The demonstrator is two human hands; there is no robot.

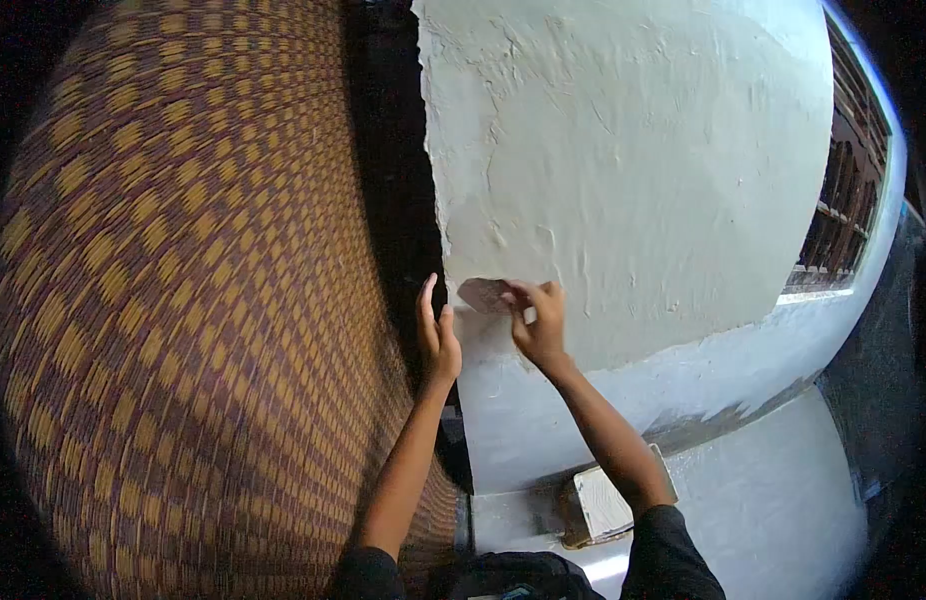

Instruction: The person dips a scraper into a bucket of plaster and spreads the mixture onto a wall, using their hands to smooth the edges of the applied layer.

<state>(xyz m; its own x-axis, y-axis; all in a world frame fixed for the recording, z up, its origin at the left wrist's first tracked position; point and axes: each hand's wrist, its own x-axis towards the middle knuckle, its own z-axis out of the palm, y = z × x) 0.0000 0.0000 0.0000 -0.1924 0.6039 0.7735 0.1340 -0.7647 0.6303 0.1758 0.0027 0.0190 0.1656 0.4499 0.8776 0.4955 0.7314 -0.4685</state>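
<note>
Before me rises a wall point(653, 180) coated in pale, wet-looking plaster with ridges and streaks. Pinched in my right hand point(540, 318) is a flat, greyish-brown scraper point(485, 295), its blade lying against the wall close to the left edge. My left hand point(439, 330) is upright at that edge, fingers stretched out and thumb apart, with nothing in it. Below the scraper the coat ends in an uneven line, and smoother bluish-white wall shows beneath.
A container of white paste point(603, 503) stands on the pale floor point(763, 490) by the wall's foot, partly behind my right arm. A woven brown-and-yellow mat point(203, 300) hangs at left, across a dark gap. A barred window point(845, 180) sits at right.
</note>
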